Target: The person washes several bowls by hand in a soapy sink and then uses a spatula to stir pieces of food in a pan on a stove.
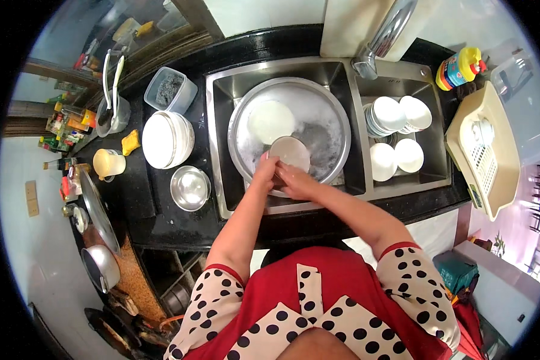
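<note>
My left hand (266,172) grips the near left edge of a white bowl (290,154) over a round steel basin (345,130). My right hand (295,181) is at the near side of the same bowl, close against my left; its fingertips are partly hidden. Foamy water fills the basin, and a white dish (271,122) lies in it behind the bowl. The basin stands in the larger bay of a steel double sink (212,135). In the smaller bay are stacked white bowls (389,113) and more white bowls (408,155) nearer me.
Left of the sink stand stacked white bowls (164,140), a small metal bowl (190,188), a plastic container (186,96) with a dark scouring pad and a yellow sponge (130,142). The faucet (389,31) rises behind. At right are a yellow detergent bottle (460,69) and a cream dish rack (506,171).
</note>
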A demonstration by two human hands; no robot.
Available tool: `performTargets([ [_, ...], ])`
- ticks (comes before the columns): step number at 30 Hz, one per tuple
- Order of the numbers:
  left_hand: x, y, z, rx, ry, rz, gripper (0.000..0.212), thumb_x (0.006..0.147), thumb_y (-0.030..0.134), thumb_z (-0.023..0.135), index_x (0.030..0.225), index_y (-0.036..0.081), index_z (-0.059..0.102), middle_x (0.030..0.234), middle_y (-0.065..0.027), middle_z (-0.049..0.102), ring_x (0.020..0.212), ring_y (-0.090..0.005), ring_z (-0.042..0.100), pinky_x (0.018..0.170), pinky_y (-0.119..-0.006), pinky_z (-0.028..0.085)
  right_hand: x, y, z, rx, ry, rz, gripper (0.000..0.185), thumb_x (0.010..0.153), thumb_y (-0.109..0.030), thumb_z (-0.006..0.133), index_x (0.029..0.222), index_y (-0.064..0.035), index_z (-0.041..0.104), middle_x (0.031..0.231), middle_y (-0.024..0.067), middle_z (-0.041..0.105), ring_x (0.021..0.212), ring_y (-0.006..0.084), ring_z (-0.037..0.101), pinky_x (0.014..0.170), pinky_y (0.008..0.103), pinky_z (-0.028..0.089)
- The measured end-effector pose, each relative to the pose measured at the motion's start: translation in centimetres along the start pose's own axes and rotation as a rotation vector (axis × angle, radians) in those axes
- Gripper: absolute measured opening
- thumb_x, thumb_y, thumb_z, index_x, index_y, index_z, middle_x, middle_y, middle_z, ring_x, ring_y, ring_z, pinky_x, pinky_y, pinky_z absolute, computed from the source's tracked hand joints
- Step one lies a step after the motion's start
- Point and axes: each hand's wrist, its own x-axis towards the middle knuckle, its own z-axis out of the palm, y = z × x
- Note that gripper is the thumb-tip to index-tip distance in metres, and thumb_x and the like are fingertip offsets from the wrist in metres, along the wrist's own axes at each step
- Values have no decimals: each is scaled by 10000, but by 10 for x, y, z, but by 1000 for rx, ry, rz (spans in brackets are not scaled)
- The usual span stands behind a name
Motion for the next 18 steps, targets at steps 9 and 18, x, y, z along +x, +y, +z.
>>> performTargets([
  [9,-15,31,26,-6,-10,-53,563,752,114,530,1279,56,340,1081,-168,527,872,-326,586,629,-429,537,8,25,-35,-361,97,-114,253,697,-125,556,944,-138,606,1014,75,633,888,327,600,723,419,497],
  [18,-39,59,27,113,-30,-95,374,875,192,483,1209,29,443,1085,-144,553,939,-276,582,759,-390,521,-10,37,-62,-408,44,-340,284,781,-214,563,1034,-85,556,1119,78,572,896,379,586,754,445,485],
])
